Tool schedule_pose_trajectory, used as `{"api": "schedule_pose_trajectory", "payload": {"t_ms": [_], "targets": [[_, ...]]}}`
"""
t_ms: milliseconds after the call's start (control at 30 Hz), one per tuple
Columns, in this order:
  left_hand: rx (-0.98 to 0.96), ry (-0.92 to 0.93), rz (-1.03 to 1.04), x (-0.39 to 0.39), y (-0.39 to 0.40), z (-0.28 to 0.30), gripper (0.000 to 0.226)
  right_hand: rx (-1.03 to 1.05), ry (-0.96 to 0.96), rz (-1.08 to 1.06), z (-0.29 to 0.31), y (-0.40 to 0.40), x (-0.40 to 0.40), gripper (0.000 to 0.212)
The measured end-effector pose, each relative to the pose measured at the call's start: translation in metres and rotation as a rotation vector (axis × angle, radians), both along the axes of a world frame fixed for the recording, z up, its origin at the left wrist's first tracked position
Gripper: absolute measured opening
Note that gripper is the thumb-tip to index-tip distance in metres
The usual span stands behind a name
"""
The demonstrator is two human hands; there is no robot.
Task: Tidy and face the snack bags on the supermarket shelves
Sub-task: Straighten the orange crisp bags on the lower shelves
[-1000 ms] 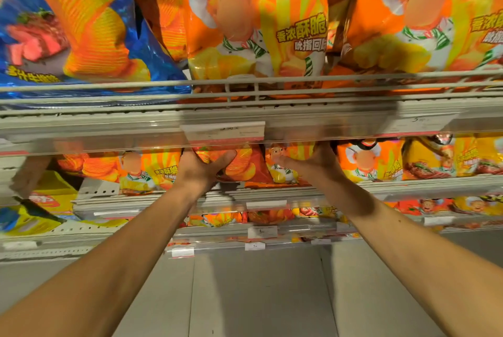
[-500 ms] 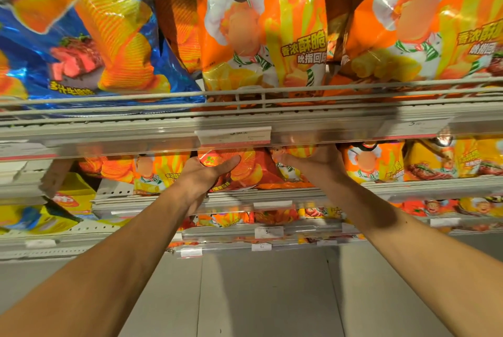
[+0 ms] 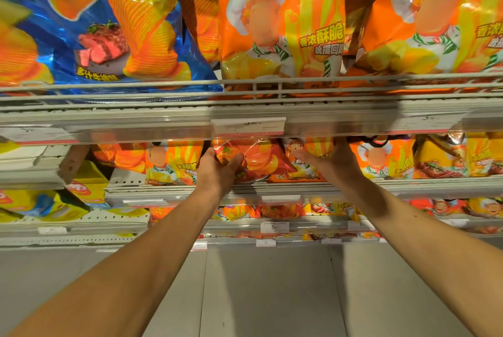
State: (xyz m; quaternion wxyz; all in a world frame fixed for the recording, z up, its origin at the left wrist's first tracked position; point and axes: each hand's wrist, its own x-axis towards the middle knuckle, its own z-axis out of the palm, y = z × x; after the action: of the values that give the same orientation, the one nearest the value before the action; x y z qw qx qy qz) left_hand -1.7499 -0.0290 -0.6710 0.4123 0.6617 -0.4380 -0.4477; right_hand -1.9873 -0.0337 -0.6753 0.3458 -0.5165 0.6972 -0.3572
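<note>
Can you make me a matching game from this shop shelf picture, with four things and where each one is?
Things:
1. blue bag
2. red bag
3. yellow boxes
4. price tag

Places:
A. between the two hands, middle shelf
B. top shelf, left
C. front edge of the top shelf
D. lower left, beside the shelf ends

Pairs: 1-B, 2-A, 3-D, 4-C

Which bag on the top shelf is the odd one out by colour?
The blue bag at the left end, printed with ridged chips and a piece of meat. The other front bags on that shelf, such as the chef bag, are orange.
</note>
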Motion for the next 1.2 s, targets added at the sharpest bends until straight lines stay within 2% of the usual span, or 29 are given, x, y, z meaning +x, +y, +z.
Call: {"api": "schedule_pose_trajectory", "payload": {"t_ms": [100,200,267,367,533,600,767,800,900,1000,1067,1133,1200], "targets": [[-0.036,-0.036,0.026,-0.002,0.012,-0.001,0.027,-0.070,0.070,-0.067,0.002,0.011,0.003,0.080],[-0.106,-0.006,0.049,0.004,0.029,-0.004,0.015,-0.202,0.134,-0.162,0.006,0.027,0.009,0.067],[-0.143,-0.050,0.092,0.012,0.041,-0.006,0.018,-0.305,0.210,-0.186,0.007,0.041,0.017,0.060],[-0.194,-0.154,0.163,0.026,0.057,-0.007,0.014,-0.411,0.342,-0.116,0.003,0.058,0.033,0.052],[-0.229,-0.241,0.267,0.053,0.070,-0.009,0.003,-0.508,0.345,-0.042,0.003,0.061,0.063,0.041],[-0.213,-0.268,0.304,0.068,0.070,-0.011,0.008,-0.461,0.323,-0.006,0.006,0.057,0.079,0.045],[-0.243,-0.407,0.273,0.110,0.063,-0.011,0.035,-0.314,0.331,0.054,0.007,0.038,0.111,0.071],[-0.245,-0.439,0.254,0.117,0.060,-0.009,0.041,-0.288,0.330,0.053,0.007,0.032,0.115,0.070],[-0.215,-0.505,0.161,0.130,0.043,-0.004,0.063,-0.128,0.320,0.019,0.013,0.013,0.121,0.049],[-0.131,-0.556,0.076,0.137,0.021,-0.002,0.085,0.076,0.223,0.075,0.017,-0.008,0.123,0.053],[-0.080,-0.564,0.064,0.139,0.010,-0.003,0.092,0.167,0.207,0.136,0.019,-0.020,0.123,0.067],[-0.069,-0.492,0.056,0.141,0.003,-0.004,0.096,0.275,0.229,0.175,0.023,-0.027,0.122,0.074],[-0.069,-0.430,0.032,0.142,0.000,-0.005,0.098,0.351,0.188,0.171,0.023,-0.033,0.119,0.099]]}}
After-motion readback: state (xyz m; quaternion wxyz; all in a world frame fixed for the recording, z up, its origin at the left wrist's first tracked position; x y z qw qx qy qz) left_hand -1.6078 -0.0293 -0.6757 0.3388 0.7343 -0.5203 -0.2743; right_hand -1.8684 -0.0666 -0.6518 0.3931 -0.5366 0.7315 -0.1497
